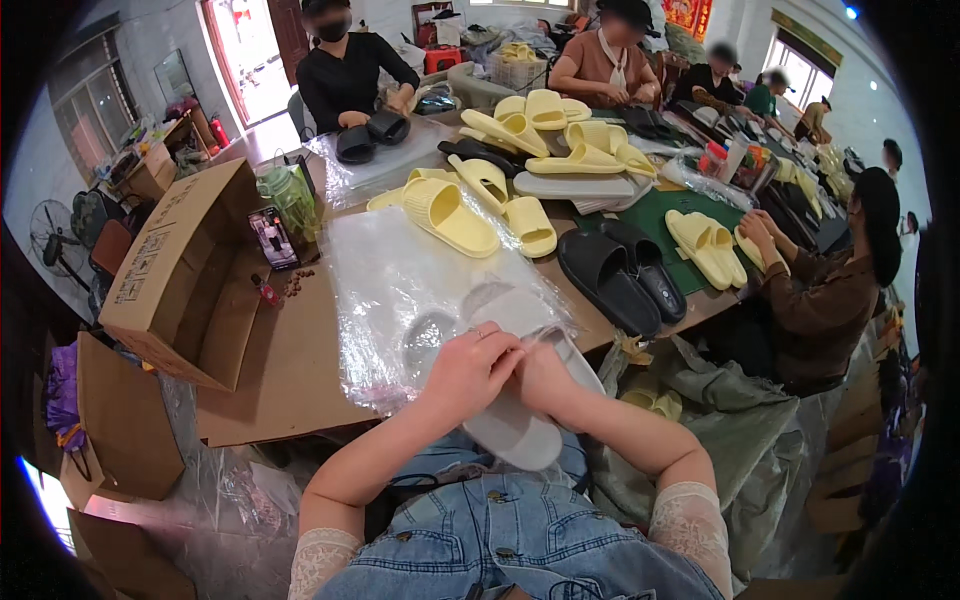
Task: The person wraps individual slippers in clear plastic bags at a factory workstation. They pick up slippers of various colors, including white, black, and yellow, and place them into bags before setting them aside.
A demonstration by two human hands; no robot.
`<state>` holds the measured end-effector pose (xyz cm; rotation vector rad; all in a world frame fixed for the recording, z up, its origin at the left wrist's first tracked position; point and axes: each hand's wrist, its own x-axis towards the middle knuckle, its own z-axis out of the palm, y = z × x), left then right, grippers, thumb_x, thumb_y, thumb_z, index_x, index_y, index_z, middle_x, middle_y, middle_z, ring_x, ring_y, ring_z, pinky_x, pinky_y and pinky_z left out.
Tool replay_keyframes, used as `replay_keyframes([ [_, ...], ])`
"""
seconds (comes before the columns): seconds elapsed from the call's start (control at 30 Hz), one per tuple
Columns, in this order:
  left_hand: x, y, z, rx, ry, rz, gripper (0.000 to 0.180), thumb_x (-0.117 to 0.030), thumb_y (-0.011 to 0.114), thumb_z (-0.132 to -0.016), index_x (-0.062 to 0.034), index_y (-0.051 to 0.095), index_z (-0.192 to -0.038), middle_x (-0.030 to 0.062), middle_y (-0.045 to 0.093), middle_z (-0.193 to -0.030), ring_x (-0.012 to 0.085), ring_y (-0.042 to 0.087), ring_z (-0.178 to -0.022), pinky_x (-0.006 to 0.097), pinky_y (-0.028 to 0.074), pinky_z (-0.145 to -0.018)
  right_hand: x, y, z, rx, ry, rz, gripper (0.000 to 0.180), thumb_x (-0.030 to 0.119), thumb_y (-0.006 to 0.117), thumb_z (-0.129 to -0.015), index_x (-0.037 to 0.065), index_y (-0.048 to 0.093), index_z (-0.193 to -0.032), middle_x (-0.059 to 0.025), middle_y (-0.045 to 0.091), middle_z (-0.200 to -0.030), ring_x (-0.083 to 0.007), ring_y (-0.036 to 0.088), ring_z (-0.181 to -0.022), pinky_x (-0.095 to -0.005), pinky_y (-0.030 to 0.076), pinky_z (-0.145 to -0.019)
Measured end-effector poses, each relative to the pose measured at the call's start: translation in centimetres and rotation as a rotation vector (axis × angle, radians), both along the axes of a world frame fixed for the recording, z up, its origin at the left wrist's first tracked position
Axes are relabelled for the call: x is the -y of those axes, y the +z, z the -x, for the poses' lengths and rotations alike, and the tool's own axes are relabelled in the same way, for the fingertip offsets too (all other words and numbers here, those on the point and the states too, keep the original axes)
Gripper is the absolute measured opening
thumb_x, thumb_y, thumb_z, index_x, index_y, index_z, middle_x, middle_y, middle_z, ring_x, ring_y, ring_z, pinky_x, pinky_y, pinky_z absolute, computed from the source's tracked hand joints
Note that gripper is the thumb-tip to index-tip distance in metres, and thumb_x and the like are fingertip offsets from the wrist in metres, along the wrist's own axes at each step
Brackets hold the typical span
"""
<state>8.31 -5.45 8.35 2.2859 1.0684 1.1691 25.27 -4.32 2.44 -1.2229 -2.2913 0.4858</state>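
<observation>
A pair of light grey slippers is in front of my body at the table's near edge; one grey slipper (515, 435) hangs sole end toward my lap. My right hand (548, 378) is closed over the slippers near their straps. Close against it, my left hand (466, 372) has its fingers bent together, a ring on one of them; what they pinch is hidden. Under and beyond my hands lie clear plastic bags (380, 270), flat and shiny. Yellow slippers (450, 217) rest at the far edge of the bags.
An open cardboard box (190, 270) stands left, beside a phone (273, 238) and a green jug (287, 195). Black slippers (612, 275) and a pile of yellow ones (575, 160) cover the far table. Co-workers handle slippers across and to the right. Grey sacking (710, 410) hangs right.
</observation>
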Motion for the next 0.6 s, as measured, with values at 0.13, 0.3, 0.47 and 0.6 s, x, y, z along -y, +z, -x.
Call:
replay_keyframes([
  [0.13,0.7,0.2,-0.5,0.044,-0.016,0.007,0.012,-0.014,0.072,-0.087,-0.0059,0.072,-0.096,0.0133,0.067,-0.084,0.032,0.067,-0.074,0.04,0.054,-0.067,-1.3,-2.6,1.7,-0.246,0.038,-0.13,0.016,0.015,0.066,-0.083,0.003,0.068,-0.094,-0.0165,0.071,-0.095,-0.0361,0.069,-0.087,-0.0466,0.055,-0.074],
  [0.3,2.6,0.2,-0.8,0.065,-0.128,0.111,0.013,-0.013,0.072,-0.087,-0.0051,0.073,-0.097,0.0138,0.069,-0.084,0.0298,0.067,-0.07,0.038,0.053,-0.064,-4.9,0.3,5.6,0.088,-0.157,0.161,0.032,0.026,0.069,-0.085,-0.005,0.067,-0.095,-0.0294,0.066,-0.101,-0.0462,0.067,-0.097,-0.0525,0.054,-0.083],
  [0.47,5.1,0.6,-1.6,0.124,-0.295,0.226,0.011,-0.013,0.073,-0.089,-0.0039,0.073,-0.095,0.0106,0.069,-0.083,0.0247,0.065,-0.066,0.035,0.052,-0.061,-8.2,-0.3,9.5,0.002,-0.24,0.017,0.03,0.024,0.066,-0.088,-0.006,0.067,-0.089,-0.0295,0.067,-0.092,-0.0466,0.067,-0.09,-0.0516,0.055,-0.082],
  [0.6,6.1,1.5,-0.8,0.074,-0.295,0.182,0.008,-0.011,0.073,-0.088,-0.0046,0.072,-0.093,0.0084,0.067,-0.084,0.0247,0.065,-0.068,0.034,0.052,-0.061,-9.8,1.0,10.0,-0.067,-0.43,0.0,0.035,0.03,0.066,-0.09,-0.004,0.07,-0.087,-0.0278,0.069,-0.09,-0.0455,0.07,-0.085,-0.0505,0.057,-0.077],
])
